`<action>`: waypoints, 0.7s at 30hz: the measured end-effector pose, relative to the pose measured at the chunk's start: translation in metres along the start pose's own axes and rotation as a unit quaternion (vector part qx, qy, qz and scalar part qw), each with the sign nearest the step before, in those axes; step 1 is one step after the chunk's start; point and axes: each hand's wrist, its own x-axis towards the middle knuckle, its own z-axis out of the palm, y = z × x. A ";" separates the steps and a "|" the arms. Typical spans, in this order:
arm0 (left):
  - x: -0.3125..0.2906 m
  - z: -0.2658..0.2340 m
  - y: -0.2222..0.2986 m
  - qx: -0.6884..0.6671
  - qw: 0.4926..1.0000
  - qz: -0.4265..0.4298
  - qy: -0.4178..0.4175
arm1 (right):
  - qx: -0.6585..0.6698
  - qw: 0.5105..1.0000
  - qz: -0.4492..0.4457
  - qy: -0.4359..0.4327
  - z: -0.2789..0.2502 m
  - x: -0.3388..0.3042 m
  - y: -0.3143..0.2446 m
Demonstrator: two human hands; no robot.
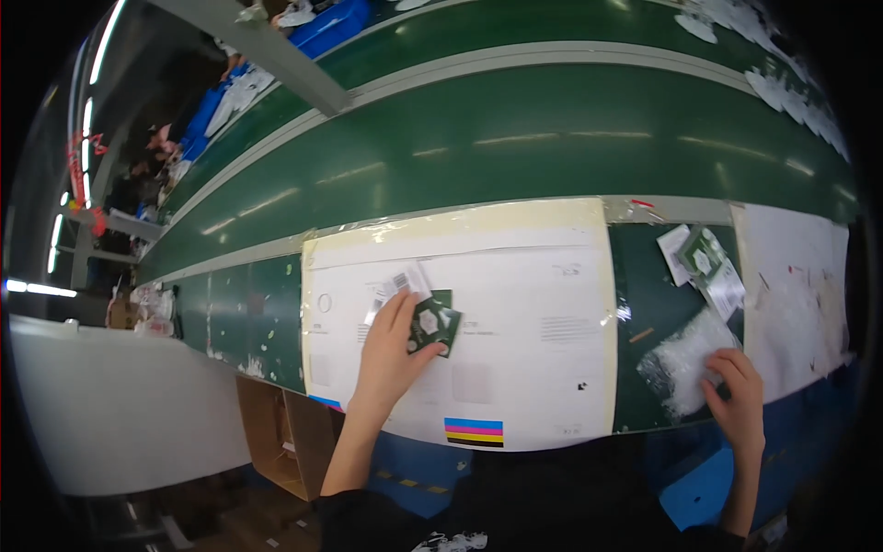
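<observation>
My left hand (pixel 391 351) is over the white printed sheet, closed on a green card (pixel 436 322) with a pale emblem. White barcode tags (pixel 411 279) stick out beyond its fingertips. At the right, my right hand (pixel 736 396) has its fingers curled at the edge of a stack of clear plastic bags (pixel 685 363), thumb and forefinger pinching at the edge. How many bags its fingertips touch cannot be made out. Just beyond the bags lie another green card (pixel 704 255) and white barcode tags (pixel 726 293), overlapping one another.
A large printed sheet (pixel 533 386) is taped to the green worktable (pixel 239 317). Another white sheet (pixel 796 304) covers its right end. Beyond runs a wide green belt (pixel 515 120) with a metal rail. An open cardboard box (pixel 271 437) stands below at the left. White pieces (pixel 796 106) lie far right.
</observation>
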 end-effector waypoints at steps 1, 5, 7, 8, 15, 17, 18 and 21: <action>-0.002 -0.002 0.003 -0.023 0.999 -0.019 0.016 | -0.010 1.000 -0.017 0.006 0.000 -0.001 -0.004; -0.007 -0.019 0.002 -0.020 0.998 0.014 0.053 | -0.018 0.998 -0.064 0.020 0.003 -0.008 -0.012; -0.006 -0.027 0.002 -0.050 0.989 0.000 0.139 | -0.026 0.997 -0.064 0.028 -0.003 -0.019 -0.015; -0.003 -0.033 0.004 -0.060 0.978 0.009 0.202 | -0.025 0.996 -0.075 0.028 -0.002 -0.022 -0.018; -0.044 -0.009 0.110 -0.486 0.872 0.052 0.037 | 0.213 0.966 -0.117 0.082 0.041 -0.016 -0.098; -0.055 0.007 0.132 -0.494 0.868 0.052 -0.004 | 0.272 0.956 -0.097 0.060 0.060 -0.018 -0.110; -0.062 0.017 0.136 -0.524 0.851 0.031 0.012 | 0.271 0.956 -0.090 0.065 0.069 -0.022 -0.113; -0.078 0.043 0.144 -0.537 0.841 -0.001 0.069 | 0.251 0.956 -0.048 0.141 0.089 -0.028 -0.124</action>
